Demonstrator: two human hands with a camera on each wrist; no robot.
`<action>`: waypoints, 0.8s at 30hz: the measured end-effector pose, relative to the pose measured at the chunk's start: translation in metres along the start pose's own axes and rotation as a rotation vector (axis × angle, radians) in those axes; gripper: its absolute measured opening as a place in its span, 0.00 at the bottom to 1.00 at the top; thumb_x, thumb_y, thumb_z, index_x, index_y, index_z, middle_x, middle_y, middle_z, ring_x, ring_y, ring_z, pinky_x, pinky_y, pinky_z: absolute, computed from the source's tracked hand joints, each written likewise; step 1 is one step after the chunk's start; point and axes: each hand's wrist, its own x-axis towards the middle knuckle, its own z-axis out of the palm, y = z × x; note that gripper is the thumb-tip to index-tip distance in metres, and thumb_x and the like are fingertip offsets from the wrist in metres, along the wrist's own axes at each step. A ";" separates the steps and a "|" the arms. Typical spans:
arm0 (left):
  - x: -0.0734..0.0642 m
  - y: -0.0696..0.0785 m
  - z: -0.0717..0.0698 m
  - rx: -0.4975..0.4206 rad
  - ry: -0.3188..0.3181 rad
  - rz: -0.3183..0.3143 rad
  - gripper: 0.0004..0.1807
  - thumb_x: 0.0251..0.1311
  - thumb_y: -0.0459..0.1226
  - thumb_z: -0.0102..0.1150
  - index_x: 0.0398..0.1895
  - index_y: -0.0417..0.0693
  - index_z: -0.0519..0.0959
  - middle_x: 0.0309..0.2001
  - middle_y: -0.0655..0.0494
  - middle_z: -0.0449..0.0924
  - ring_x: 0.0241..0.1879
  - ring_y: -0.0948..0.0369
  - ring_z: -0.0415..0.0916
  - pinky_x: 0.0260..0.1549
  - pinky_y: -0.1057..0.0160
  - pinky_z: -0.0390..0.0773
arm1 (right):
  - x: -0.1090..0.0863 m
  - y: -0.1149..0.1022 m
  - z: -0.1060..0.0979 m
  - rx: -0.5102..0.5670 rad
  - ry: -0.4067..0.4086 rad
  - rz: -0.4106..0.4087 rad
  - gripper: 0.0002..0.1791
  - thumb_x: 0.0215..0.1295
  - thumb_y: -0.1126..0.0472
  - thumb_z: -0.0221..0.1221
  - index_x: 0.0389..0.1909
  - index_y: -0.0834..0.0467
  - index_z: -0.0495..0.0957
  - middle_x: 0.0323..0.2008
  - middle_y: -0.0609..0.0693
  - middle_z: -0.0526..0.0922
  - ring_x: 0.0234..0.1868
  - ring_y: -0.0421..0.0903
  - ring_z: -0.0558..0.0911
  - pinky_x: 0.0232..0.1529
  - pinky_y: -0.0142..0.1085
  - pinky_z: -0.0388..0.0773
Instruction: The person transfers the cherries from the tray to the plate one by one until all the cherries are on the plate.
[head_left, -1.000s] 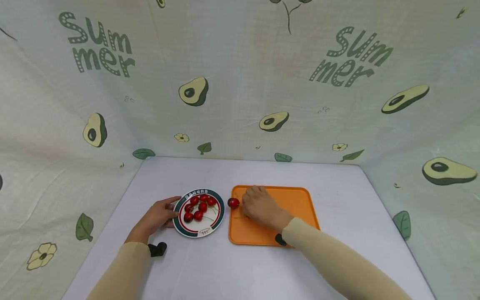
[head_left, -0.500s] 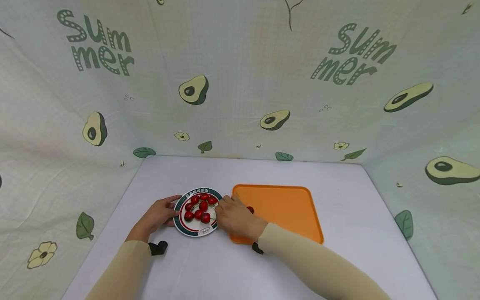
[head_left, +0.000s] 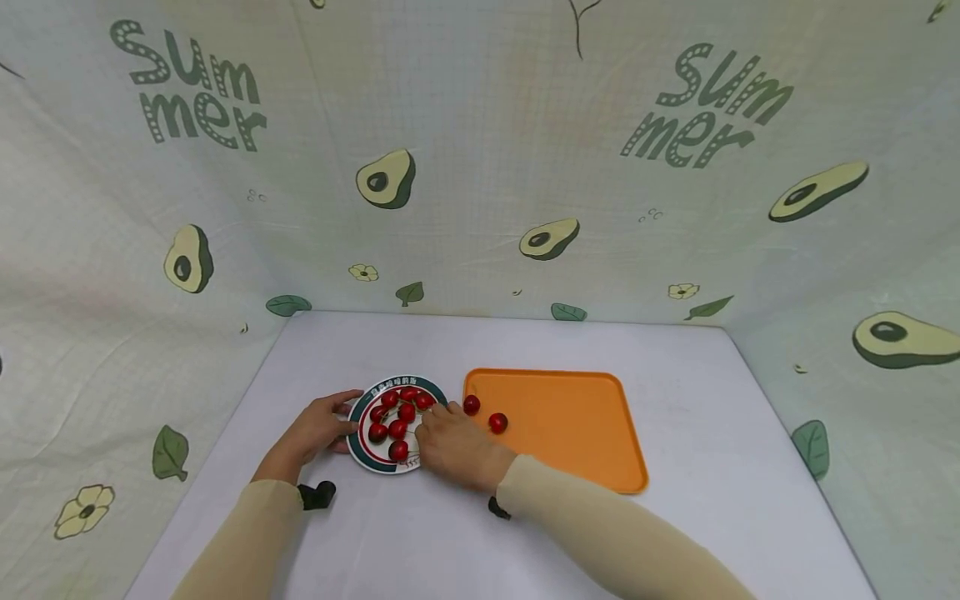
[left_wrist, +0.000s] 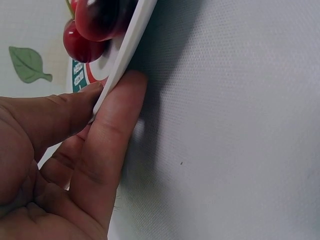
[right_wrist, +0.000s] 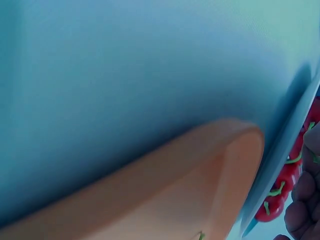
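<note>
A white plate (head_left: 375,463) with a dark green rim holds several red cherries (head_left: 397,414). My left hand (head_left: 341,421) pinches the plate's left rim (left_wrist: 131,37) between thumb (left_wrist: 70,112) and a finger, with cherries (left_wrist: 97,20) just past it. My right hand (head_left: 425,429) lies over the plate's right side, its curled fingertips among the cherries (right_wrist: 280,185); I cannot see whether they hold one. Two more cherries (head_left: 471,405) (head_left: 498,422) lie on the left part of the orange tray (head_left: 570,417).
The plate and tray sit side by side on a white table (head_left: 525,342), the tray's corner (right_wrist: 240,145) close to the plate's edge. Avocado-print cloth (head_left: 480,167) walls the table at the back and on both sides.
My right hand has left the orange tray and moved left onto the plate. Two cherries now lie on the tray. The left hand has kept its hold on the rim.
</note>
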 end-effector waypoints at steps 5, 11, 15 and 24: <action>-0.001 0.001 0.000 -0.003 0.002 -0.007 0.39 0.68 0.26 0.63 0.81 0.48 0.64 0.66 0.32 0.68 0.35 0.56 0.82 0.34 0.59 0.88 | 0.004 -0.005 0.006 0.028 0.010 0.031 0.09 0.74 0.53 0.59 0.43 0.53 0.83 0.36 0.45 0.80 0.42 0.45 0.73 0.40 0.36 0.67; -0.002 0.002 0.001 -0.008 -0.004 -0.006 0.39 0.68 0.27 0.63 0.81 0.49 0.64 0.66 0.33 0.68 0.35 0.56 0.82 0.34 0.60 0.89 | 0.007 -0.009 0.002 0.042 -0.028 0.034 0.12 0.75 0.50 0.60 0.48 0.52 0.85 0.41 0.45 0.84 0.43 0.45 0.74 0.40 0.36 0.68; -0.001 0.001 0.001 -0.007 -0.007 -0.004 0.39 0.68 0.27 0.62 0.81 0.49 0.64 0.66 0.33 0.68 0.35 0.56 0.82 0.34 0.60 0.88 | 0.010 -0.011 0.001 0.063 -0.051 0.048 0.15 0.76 0.50 0.58 0.52 0.53 0.85 0.44 0.45 0.85 0.46 0.46 0.75 0.43 0.37 0.70; -0.001 0.001 0.000 -0.011 -0.012 -0.012 0.39 0.68 0.27 0.63 0.81 0.50 0.63 0.66 0.33 0.68 0.37 0.56 0.81 0.34 0.61 0.88 | 0.014 -0.015 0.001 0.071 -0.076 0.049 0.19 0.77 0.47 0.59 0.59 0.53 0.84 0.50 0.46 0.86 0.49 0.47 0.77 0.46 0.37 0.73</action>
